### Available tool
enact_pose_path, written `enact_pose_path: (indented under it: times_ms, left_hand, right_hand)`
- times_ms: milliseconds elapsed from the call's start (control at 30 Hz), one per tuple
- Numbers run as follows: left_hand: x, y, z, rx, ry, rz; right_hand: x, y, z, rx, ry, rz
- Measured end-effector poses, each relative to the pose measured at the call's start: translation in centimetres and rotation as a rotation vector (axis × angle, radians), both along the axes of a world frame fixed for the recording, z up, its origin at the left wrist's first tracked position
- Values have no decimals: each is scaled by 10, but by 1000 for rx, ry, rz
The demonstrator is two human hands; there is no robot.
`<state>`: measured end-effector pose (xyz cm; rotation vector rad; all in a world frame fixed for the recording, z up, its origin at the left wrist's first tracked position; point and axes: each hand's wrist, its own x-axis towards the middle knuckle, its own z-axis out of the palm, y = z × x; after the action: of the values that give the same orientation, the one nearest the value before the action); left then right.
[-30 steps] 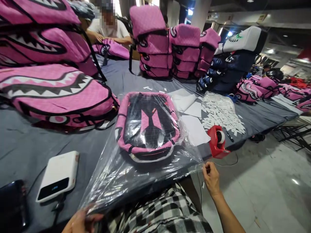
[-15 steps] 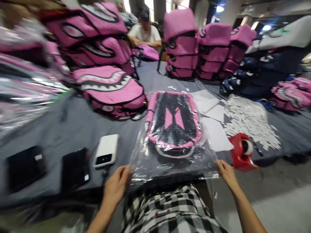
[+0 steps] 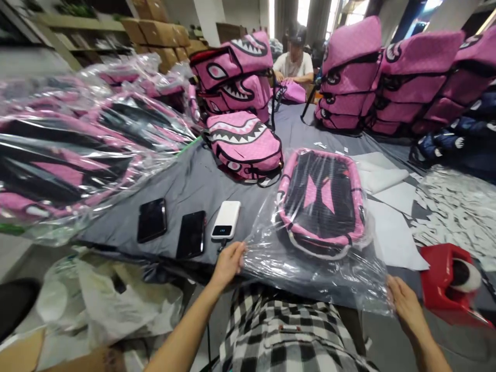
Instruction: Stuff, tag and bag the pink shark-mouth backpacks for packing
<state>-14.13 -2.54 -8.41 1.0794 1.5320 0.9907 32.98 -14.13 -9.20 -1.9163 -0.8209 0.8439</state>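
Hands: our left hand point(image 3: 230, 261) and right hand point(image 3: 406, 304) pinch the clear bag point(image 3: 267, 254) at its near edge
Backpack point(image 3: 321, 219): inside it, on grey cloth point(image 3: 182, 181)
Rip risk: thin film, if we yank
Snag risk: red tape dispenser point(image 3: 437, 284), just beside us
Textures: ribbed black panel point(image 3: 302, 170), puffy pink rim point(image 3: 355, 181)

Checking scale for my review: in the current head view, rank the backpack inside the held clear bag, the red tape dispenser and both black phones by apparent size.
1. Backpack
2. Red tape dispenser
3. Left black phone and right black phone: too alike to rank
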Motion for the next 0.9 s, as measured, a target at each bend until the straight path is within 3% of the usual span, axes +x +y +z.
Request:
enact_pose_path:
  times_ms: [167,300,433,533,667,767,900]
  left_hand:
    - [-17,3,8,-142,-404,-46]
    - [-28,1,4,-245,-485,21]
    - [-28,-2,-6,-153,-352,-50]
    - [-23,-2,-11,29,-53,-23]
    - [-12,-2,-15,304,212,58]
    - [-3,-2,-18,488,208,188]
    - [9,0,-25,440,37,302]
  right_hand:
    - [-7,-12,6,118,485,-81]
    - [-11,-24,-2,309,622,-187]
    - [-17,-27,-6,383,516,-152]
    - [-13,-20,-1,389,242,-94]
    - [-10,-3,9,501,-106,-154]
    - [-17,11,9,657,-42,-194]
    - [-28,28,5,638,-18,-265]
